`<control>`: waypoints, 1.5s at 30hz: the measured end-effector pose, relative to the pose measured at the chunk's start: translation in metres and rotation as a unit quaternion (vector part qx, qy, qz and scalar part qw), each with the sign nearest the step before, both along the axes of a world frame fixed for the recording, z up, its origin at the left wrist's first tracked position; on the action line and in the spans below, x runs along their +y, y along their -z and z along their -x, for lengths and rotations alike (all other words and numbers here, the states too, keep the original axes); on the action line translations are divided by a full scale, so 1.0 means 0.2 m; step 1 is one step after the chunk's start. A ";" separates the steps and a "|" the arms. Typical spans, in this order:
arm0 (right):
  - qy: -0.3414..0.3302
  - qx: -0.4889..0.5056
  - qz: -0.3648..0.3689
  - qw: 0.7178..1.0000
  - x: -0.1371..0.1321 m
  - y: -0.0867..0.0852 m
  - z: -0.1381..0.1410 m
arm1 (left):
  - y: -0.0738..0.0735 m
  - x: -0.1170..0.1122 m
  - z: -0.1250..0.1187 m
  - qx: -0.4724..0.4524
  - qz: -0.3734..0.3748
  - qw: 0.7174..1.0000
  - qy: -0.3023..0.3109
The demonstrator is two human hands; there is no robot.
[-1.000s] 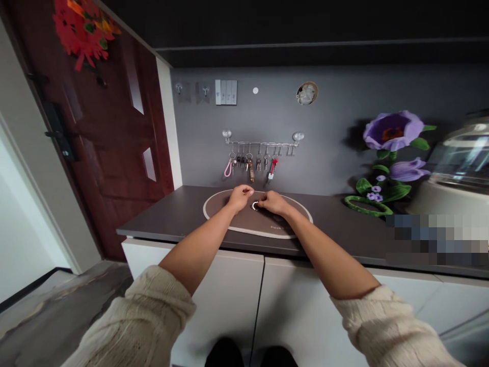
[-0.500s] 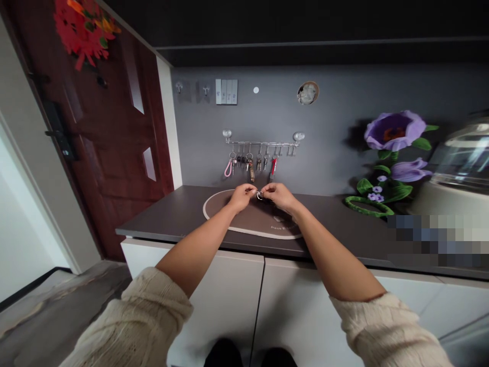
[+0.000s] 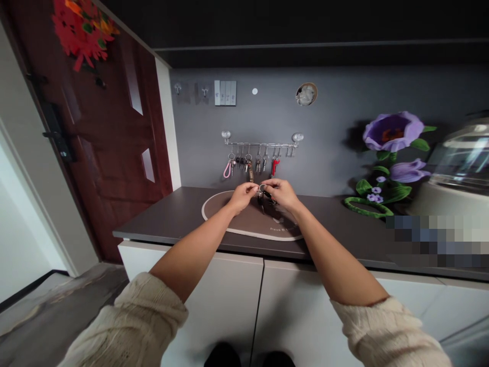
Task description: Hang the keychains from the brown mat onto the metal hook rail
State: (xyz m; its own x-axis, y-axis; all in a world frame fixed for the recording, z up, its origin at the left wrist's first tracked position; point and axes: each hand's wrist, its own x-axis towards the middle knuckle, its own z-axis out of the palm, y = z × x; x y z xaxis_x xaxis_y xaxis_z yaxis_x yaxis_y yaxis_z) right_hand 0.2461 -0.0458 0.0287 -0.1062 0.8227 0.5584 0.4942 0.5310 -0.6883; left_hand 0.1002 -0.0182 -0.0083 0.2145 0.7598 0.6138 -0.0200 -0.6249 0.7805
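My left hand [image 3: 241, 195] and my right hand [image 3: 281, 192] meet above a brown oval mat [image 3: 248, 221] on the dark countertop [image 3: 179, 216]. Both pinch a small metal key ring [image 3: 262, 188] between their fingertips, and a dark key hangs from it just below. On the grey wall behind, a chrome hook rail [image 3: 262, 144] carries several key bunches, among them a pink loop [image 3: 227, 169] and a red tag [image 3: 274, 165].
A dark red door [image 3: 95, 127] stands at the left. Purple fabric flowers [image 3: 389, 153] and a glass-lidded appliance [image 3: 454, 168] sit at the right of the counter. White cabinet doors [image 3: 267, 306] are below. Light switches [image 3: 225, 93] are on the wall.
Both hands have risen from the mat, lifting the key ring off it and bringing it up in front of the hook rail.
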 end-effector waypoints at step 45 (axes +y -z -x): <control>-0.075 0.333 0.079 0.937 0.05 -0.08 -0.08 | 0.02 -0.02 -0.02 0.059 -0.004 0.993 -0.098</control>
